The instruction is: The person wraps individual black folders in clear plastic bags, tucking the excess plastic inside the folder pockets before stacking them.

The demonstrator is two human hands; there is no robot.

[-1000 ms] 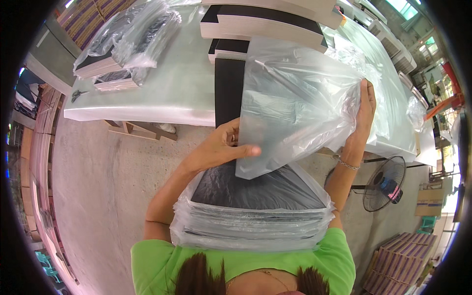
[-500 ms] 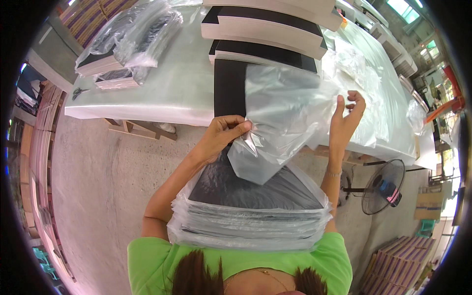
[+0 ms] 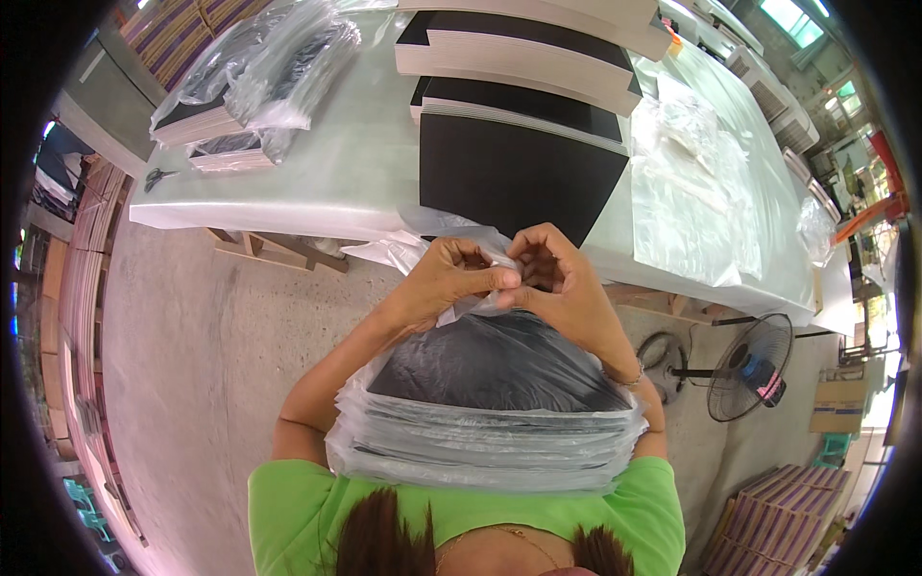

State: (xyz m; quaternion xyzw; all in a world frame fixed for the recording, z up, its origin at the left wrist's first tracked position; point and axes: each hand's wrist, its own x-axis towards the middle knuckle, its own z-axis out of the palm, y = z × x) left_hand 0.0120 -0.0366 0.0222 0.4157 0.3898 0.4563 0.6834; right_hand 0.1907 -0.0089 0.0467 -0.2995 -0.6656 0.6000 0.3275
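Observation:
A translucent plastic bag (image 3: 413, 248) hangs bunched between my two hands, over the table's near edge. My left hand (image 3: 459, 276) is closed on it, thumb against the fingers. Touching it from the right, my right hand (image 3: 552, 274) has thumb and fingers curled together in a pinch on the bag's edge. Below both hands, close to my body, is a stack of black sheets in clear bags (image 3: 499, 370). Just beyond the hands, a black board (image 3: 519, 173) leans or lies at the front of the stacked black boards with white edges (image 3: 519, 67); which of these I cannot tell.
Loose plastic bags (image 3: 691, 192) are spread on the right of the pale table (image 3: 288, 197). Bagged boards (image 3: 230, 115) and scissors (image 3: 159, 177) lie at the left. A fan (image 3: 749, 370) stands on the floor at right, near stacked cartons (image 3: 778, 518).
The right hand has come in from the right to meet the left. The bag, spread over the black board before, is now gathered toward the left hand, uncovering the board.

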